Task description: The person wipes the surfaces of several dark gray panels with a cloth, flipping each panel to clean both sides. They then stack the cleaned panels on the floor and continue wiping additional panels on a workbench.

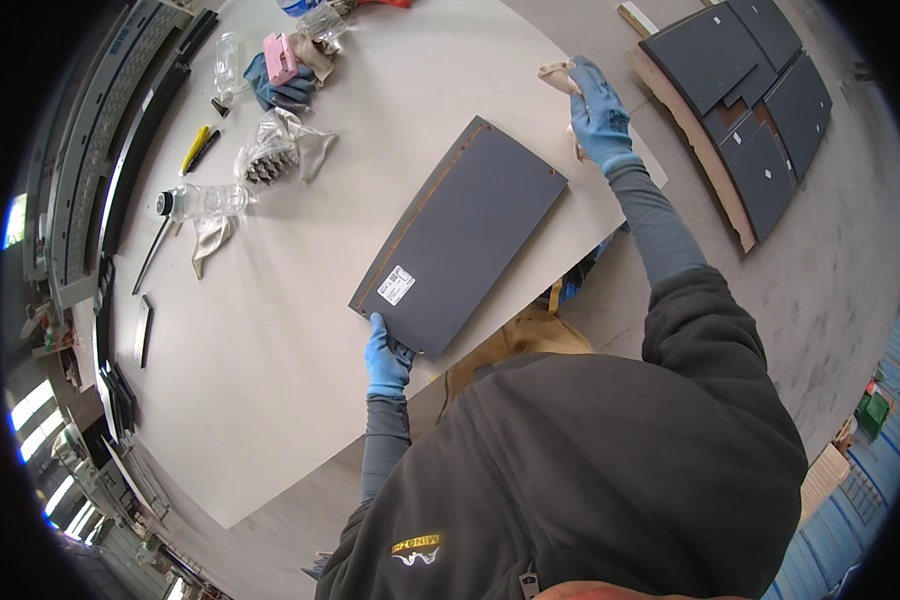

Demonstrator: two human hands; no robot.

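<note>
A dark grey flat panel (470, 225) lies slantwise on the white table, with a white label near its near end and an orange-brown groove along its left long edge. My left hand (387, 360), in a blue glove, grips the panel's near end, its thumb on the top face and its other fingers partly hidden. Past the panel's far right corner, my right hand (601, 115), also gloved in blue, is closed round a beige cloth (556, 76). Part of the cloth shows below that hand too, near the table's edge.
The white table (240, 400) carries a clear bottle (205, 202), a bag of dark metal parts (270, 160), a yellow cutter (194, 150) and a pink box (281, 58). Black strips line its left side. More grey panels (760, 180) lie stacked beyond its right edge.
</note>
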